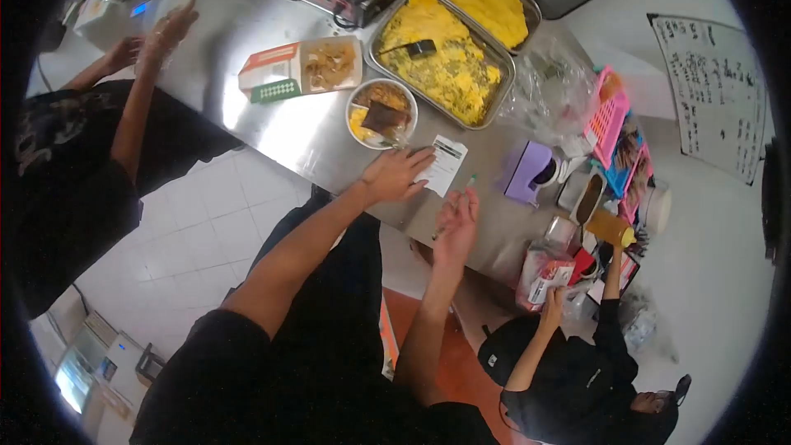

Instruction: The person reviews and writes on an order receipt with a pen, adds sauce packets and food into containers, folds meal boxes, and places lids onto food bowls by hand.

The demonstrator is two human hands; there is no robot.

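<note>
My left hand (399, 175) lies flat with its fingers spread, their tips on the left edge of a printed paper slip (443, 166) on the steel counter. Just beyond it stands a round white bowl (352, 122) of food with a dark packet on top. My right hand (457, 218), palm up and fingers curled, holds a thin pen with a green end (472, 180), close to the slip's lower right. Left of the bowl is a paper box (272, 74) with a window showing brown food.
Two metal trays (509, 82) of yellow food stand at the back. A purple tape dispenser (525, 173), plastic bags and a pink basket (608, 119) are to the right. One person works at far left; another, at lower right, reaches toward a bottle (606, 228).
</note>
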